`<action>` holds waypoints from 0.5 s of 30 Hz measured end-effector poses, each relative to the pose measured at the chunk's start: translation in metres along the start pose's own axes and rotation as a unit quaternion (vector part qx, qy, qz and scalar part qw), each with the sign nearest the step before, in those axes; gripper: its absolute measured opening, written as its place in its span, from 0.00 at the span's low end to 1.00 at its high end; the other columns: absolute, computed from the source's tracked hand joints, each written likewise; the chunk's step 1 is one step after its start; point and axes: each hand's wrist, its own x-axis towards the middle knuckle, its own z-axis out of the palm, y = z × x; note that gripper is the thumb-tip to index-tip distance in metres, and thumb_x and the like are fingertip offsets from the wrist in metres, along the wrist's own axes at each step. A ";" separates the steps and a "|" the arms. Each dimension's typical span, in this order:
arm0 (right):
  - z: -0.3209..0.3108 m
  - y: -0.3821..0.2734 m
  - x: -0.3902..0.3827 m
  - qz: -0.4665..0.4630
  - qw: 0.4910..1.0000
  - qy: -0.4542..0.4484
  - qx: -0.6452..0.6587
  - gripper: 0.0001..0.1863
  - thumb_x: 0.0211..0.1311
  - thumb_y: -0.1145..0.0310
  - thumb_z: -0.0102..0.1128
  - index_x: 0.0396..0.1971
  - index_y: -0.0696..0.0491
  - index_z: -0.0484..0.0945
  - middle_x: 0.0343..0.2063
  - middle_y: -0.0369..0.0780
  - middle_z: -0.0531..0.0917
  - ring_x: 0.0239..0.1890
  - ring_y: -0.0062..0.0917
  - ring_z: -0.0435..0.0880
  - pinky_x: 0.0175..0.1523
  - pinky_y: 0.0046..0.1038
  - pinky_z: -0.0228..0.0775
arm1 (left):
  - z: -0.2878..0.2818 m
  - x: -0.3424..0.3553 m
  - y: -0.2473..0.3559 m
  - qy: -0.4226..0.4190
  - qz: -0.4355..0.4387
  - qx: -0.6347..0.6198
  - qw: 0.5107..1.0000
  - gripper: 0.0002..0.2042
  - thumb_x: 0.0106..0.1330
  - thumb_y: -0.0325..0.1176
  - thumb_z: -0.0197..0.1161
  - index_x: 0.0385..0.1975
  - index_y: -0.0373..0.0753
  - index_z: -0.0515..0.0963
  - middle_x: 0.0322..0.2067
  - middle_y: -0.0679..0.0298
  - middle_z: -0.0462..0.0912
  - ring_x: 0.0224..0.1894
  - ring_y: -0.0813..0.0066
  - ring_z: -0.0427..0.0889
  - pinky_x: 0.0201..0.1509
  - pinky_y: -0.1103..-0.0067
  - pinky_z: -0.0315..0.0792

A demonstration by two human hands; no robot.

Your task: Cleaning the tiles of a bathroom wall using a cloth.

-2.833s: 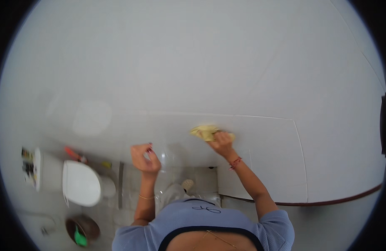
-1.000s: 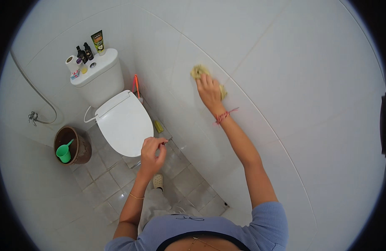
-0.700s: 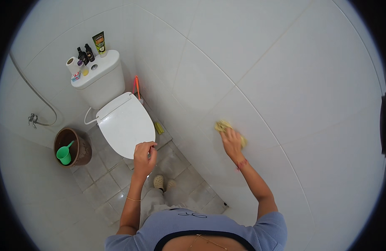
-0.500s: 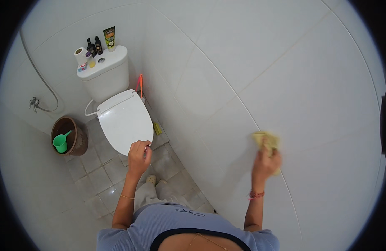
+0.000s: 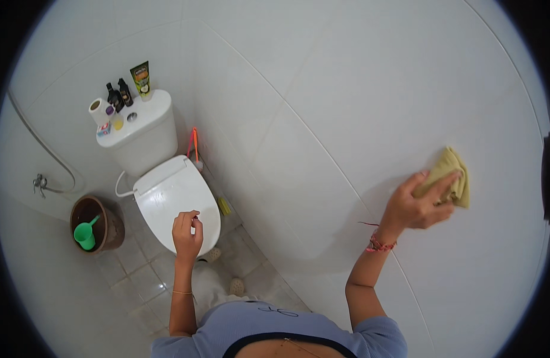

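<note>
My right hand (image 5: 419, 206) presses a folded yellow cloth (image 5: 445, 179) against the white tiled wall (image 5: 346, 107), fingers spread over it and wrist bent to the right. Over the closed white toilet lid (image 5: 167, 191) hangs my left hand (image 5: 187, 234), its fingers curled in. Whatever it may hold is hidden by the fingers. The toilet (image 5: 146, 134) stands against the far wall.
On the cistern are a paper roll (image 5: 98, 111), dark bottles (image 5: 115, 97) and a green tube (image 5: 141, 80). At left, a brown bucket (image 5: 112, 230) holds a green dipper (image 5: 84, 235). Behind the toilet's right side leans an orange-handled brush (image 5: 195, 143); a yellow object (image 5: 224, 206) lies below.
My right hand has slid the cloth up and to the right across the wall. My left hand has shifted slightly left and down, still curled. The view has tilted a little.
</note>
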 end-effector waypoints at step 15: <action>0.068 -0.252 0.011 -0.114 0.982 -0.054 0.137 0.24 0.43 0.62 0.59 0.47 0.38 0.76 0.25 0.34 0.66 0.26 0.26 0.67 0.29 0.27 0.59 | 0.033 0.106 -0.071 -0.046 0.029 -0.081 0.995 0.09 0.48 0.17 0.55 0.29 0.35 0.73 0.23 0.62 0.72 0.24 0.70 0.69 0.29 0.77 0.64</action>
